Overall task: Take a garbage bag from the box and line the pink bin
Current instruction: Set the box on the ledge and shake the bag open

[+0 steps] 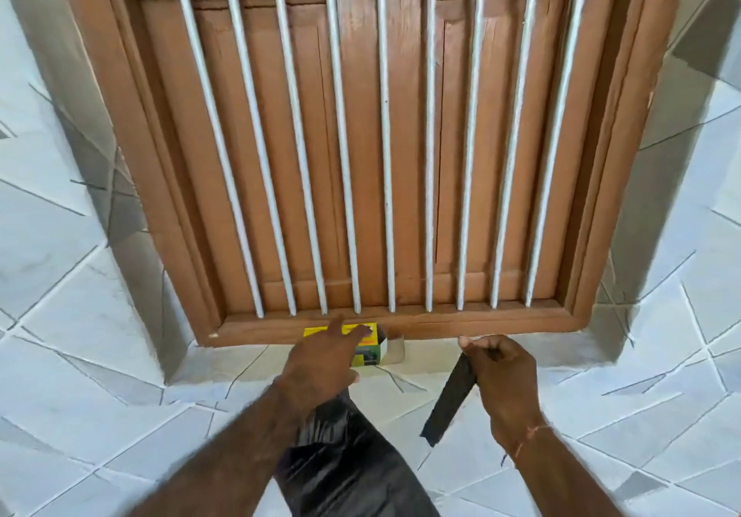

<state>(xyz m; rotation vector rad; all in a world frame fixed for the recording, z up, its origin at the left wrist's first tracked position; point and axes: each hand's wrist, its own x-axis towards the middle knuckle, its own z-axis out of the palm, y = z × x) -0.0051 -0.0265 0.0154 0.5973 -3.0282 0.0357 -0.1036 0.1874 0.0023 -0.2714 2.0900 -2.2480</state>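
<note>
A small yellow and green box (371, 354) sits on the tiled sill just below the window frame. My left hand (324, 360) reaches over it with fingers spread, fingertips at the box's top; I cannot tell whether they grip it. To the right of the box, my right hand (501, 376) is closed on a folded black garbage bag (451, 400), a flat strip hanging down and to the left from the fist. The pink bin is out of view.
A brown wooden shuttered window (405, 155) with several white vertical bars fills the upper view. Grey-white tiled walls surround the recessed sill (441, 360). Glossy black plastic (353, 464) hangs at the bottom centre, partly under my left forearm.
</note>
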